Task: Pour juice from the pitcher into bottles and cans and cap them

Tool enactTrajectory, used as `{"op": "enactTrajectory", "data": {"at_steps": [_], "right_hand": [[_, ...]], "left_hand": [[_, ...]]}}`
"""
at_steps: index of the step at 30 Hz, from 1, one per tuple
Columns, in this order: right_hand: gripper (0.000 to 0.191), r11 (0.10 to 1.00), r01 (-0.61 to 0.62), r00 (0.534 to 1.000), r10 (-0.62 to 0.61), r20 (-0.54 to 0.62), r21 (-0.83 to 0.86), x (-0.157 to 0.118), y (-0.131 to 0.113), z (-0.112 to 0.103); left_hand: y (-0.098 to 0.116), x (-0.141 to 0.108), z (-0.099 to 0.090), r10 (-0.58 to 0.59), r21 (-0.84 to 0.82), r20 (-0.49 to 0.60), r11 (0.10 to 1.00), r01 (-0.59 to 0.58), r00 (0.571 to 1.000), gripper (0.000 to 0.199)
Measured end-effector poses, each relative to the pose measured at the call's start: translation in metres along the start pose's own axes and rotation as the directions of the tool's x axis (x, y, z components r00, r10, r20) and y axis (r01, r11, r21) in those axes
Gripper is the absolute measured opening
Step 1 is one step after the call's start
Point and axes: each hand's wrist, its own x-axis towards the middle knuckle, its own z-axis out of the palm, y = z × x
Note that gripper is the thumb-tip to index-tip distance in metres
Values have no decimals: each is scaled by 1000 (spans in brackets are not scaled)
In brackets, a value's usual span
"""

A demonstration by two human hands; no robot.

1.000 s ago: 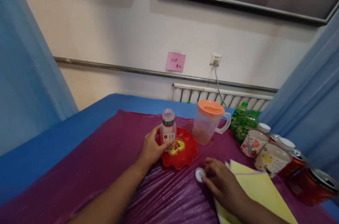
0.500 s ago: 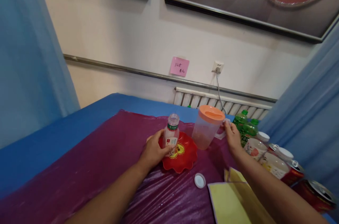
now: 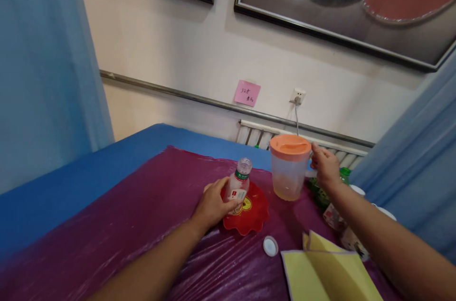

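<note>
My left hand [image 3: 215, 203] is closed around a clear plastic bottle [image 3: 238, 187] with a green and red label and no cap on its mouth. The bottle stands over a red scalloped plate [image 3: 251, 218] with a yellow emblem. To the right, my right hand [image 3: 326, 168] grips the handle of a translucent pitcher [image 3: 289, 175] with an orange lid. A little pale liquid shows at the pitcher's bottom, and it is held nearly upright beside the plate. A white bottle cap [image 3: 270, 246] lies on the purple cover in front of the plate.
Yellow cloths [image 3: 324, 272] lie at the front right. Behind my right forearm stand several bottles, among them a green one [image 3: 345, 175], partly hidden. Purple plastic sheeting [image 3: 149, 215] covers the blue table [image 3: 117, 158]. A radiator [image 3: 252, 135] and a plugged-in cord are at the wall.
My right hand has raised the pitcher slightly and brought it from a tilt to nearly upright. My left hand still holds the bottle over the plate. The view has shifted a little.
</note>
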Motion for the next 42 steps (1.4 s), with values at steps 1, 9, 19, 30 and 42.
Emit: {"op": "enactTrajectory", "data": {"at_steps": [1, 9, 19, 30, 42], "right_hand": [[61, 1000, 12, 1000, -12, 11, 5, 6, -11, -3], [54, 965, 242, 954, -218, 207, -100, 29, -92, -7], [53, 825, 499, 832, -371, 411, -264, 27, -140, 13], [50, 732, 613, 748, -417, 515, -298, 25, -155, 25], [51, 626, 698, 686, -449, 572, -346, 23, -163, 30]], "left_hand": [[0, 0, 0, 3, 5, -3, 1000, -3, 1000, 67], [5, -2, 0, -15, 43, -4, 999, 15, 1000, 69], [9, -5, -2, 11, 26, -1, 1000, -11, 1000, 72], [15, -7, -6, 16, 42, 64, 999, -19, 998, 73], [20, -10, -8, 25, 41, 47, 999, -27, 999, 69]]}}
